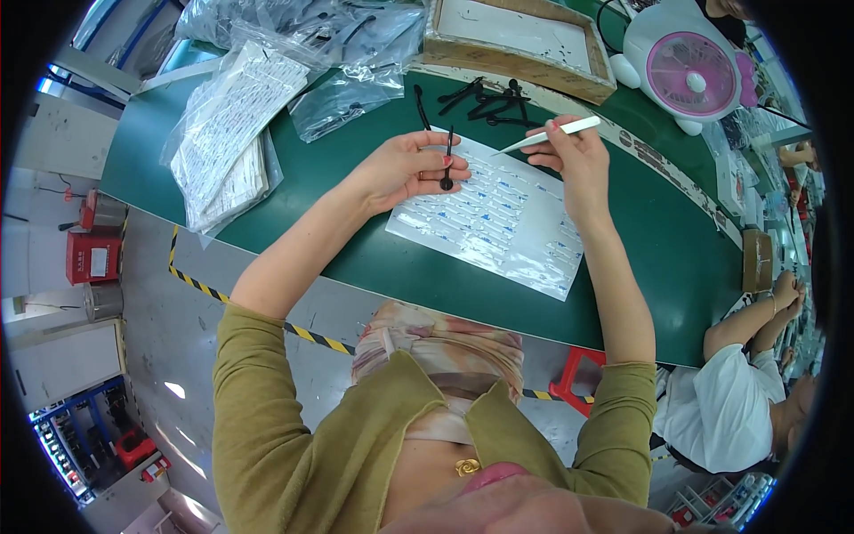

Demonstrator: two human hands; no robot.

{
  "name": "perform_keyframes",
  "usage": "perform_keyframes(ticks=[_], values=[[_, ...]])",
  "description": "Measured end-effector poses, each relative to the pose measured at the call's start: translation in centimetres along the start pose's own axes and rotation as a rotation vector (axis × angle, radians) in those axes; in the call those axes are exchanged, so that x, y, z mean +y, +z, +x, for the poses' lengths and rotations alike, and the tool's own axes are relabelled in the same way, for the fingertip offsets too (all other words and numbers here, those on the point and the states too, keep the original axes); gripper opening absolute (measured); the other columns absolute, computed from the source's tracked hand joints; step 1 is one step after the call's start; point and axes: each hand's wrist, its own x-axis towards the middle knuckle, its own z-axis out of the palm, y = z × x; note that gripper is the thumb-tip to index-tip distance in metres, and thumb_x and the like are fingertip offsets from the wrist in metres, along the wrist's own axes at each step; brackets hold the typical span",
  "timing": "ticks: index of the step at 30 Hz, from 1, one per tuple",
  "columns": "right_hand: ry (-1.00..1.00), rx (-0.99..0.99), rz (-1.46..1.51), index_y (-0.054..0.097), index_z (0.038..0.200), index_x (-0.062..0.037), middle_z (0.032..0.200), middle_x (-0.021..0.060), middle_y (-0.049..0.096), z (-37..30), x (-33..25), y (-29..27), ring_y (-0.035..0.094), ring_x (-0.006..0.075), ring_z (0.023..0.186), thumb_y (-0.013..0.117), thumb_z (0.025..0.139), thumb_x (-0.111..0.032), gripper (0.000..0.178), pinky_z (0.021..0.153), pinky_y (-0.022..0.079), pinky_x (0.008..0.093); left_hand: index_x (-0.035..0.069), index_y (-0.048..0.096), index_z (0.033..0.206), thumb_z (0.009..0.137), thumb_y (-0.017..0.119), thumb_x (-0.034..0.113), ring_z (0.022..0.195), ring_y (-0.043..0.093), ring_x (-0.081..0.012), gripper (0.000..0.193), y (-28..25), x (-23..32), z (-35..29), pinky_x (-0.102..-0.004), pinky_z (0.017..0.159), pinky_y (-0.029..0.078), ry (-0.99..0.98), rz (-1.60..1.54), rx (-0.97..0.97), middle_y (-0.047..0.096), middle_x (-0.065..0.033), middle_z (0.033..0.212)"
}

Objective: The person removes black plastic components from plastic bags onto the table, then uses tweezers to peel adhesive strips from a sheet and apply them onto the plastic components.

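Note:
My left hand pinches a slim black part with a round end, held upright above the upper left of a sticker sheet. My right hand grips a pair of white tweezers, whose tip points left and down over the sheet's top edge. Whether the tips hold anything is too small to tell. The white sticker sheet lies slanted on the green table below both hands, with rows of small clear and blue-marked labels and some bare patches. Several similar black parts lie loosely just beyond it.
Bagged stacks of printed sheets lie at the left. Clear plastic bags with black parts sit behind. A shallow cardboard box and a white-and-pink fan stand at the back. At the right are a small carton and a person in white.

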Motion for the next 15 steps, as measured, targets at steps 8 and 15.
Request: perform_keyframes(ticks=[8, 15], values=[[-0.055, 0.107, 0.058, 0.045, 0.096, 0.0017, 0.084, 0.0177, 0.059, -1.3, -1.2, -5.5, 0.061, 0.0215, 0.071, 0.049, 0.086, -0.014, 0.019, 0.058, 0.051, 0.0241, 0.001, 0.043, 0.109, 0.082, 0.049, 0.002, 0.097, 0.056, -0.0231, 0.027, 3.7, 0.2, 1.2, -0.0327, 0.082, 0.048, -0.075, -0.004, -0.142, 0.055, -0.0154, 0.102], [-0.162, 0.156, 0.178, 0.043, 0.101, 0.0011, 0.081, 0.0154, 0.058, -1.9, -1.1, -8.4, 0.060, 0.0202, 0.069, 0.043, 0.088, -0.014, 0.020, 0.060, 0.050, 0.0258, 0.000, 0.041, 0.108, 0.085, 0.044, 0.003, 0.104, 0.051, -0.0294, 0.023, 7.2, -0.8, 4.3, -0.0418, 0.089, 0.044, -0.081, -0.143, -0.242, 0.051, -0.0198, 0.108]])
